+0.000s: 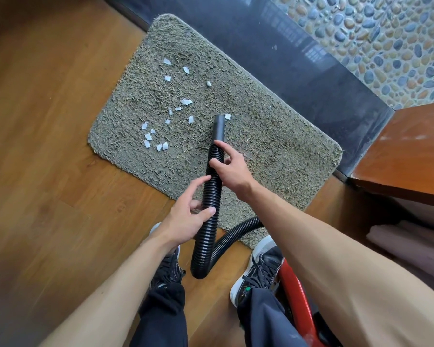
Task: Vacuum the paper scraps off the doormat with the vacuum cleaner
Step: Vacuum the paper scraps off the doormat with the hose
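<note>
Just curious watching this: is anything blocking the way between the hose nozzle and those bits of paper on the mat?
Nothing visible. The nozzle already sits beside one scrap, and only bare doormat pile lies between it and the other paper scraps to its left.

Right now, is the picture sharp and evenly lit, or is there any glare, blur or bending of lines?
Head view: soft, even light, with no hard shadows on the doormat; paper scraps and hose look sharp; left hand and right hand show no motion blur; pale reflections streak the dark threshold; the wide lens bows straight edges, and the forearms near the bottom look oversized.
</note>
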